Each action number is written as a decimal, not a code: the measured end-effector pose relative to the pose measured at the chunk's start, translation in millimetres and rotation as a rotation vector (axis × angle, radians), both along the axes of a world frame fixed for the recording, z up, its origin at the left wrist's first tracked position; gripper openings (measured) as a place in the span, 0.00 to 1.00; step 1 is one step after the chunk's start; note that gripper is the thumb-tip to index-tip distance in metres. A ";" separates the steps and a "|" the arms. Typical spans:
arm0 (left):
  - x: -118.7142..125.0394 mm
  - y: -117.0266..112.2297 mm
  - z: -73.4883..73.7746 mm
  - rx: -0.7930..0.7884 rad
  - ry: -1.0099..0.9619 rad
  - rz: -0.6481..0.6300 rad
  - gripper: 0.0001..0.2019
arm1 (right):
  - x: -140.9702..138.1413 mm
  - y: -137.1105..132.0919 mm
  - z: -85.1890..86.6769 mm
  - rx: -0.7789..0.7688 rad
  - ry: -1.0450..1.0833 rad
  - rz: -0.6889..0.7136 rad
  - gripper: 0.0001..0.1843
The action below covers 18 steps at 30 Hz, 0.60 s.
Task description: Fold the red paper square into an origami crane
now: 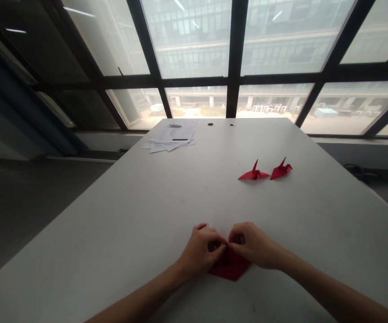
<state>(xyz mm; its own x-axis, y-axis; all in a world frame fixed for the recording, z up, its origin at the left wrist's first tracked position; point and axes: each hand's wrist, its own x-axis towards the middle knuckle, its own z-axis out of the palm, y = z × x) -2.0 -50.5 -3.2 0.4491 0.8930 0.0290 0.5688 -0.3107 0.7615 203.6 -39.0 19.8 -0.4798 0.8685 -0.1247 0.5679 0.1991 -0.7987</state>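
Observation:
A folded piece of red paper (230, 268) lies on the white table (147, 211) near its front edge. My left hand (201, 251) and my right hand (253, 246) meet over it, fingers curled, both pinching its upper part. Most of the paper's top is hidden under my fingers. Two finished red paper cranes (253, 173) (280, 169) stand side by side further back on the right.
A loose stack of white printed sheets (173, 136) lies at the table's far left. Two small dark holes (210, 124) sit near the far edge. Large windows with dark frames run behind the table; the floor drops away to the left.

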 end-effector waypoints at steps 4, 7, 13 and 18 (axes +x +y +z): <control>0.4 0.5 1.9 -0.035 -0.013 0.012 0.05 | -0.7 -0.3 1.4 -0.016 0.009 -0.004 0.07; 1.0 1.4 3.1 -0.043 -0.016 0.010 0.05 | -0.7 -1.1 2.4 -0.020 0.000 -0.017 0.06; -2.3 4.5 1.9 0.022 -0.042 0.101 0.08 | 14.9 6.0 5.2 -0.110 0.112 0.020 0.18; -7.9 4.3 -0.6 0.195 0.036 0.020 0.10 | 21.0 16.4 -1.1 -0.149 0.173 -0.038 0.16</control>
<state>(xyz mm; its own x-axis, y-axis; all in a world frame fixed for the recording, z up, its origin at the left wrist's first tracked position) -9.9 -46.2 -3.8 0.4348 0.8809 0.1869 0.6022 -0.4388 0.6670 224.6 -22.6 18.7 -0.4727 0.8644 -0.1713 0.4247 0.0532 -0.9038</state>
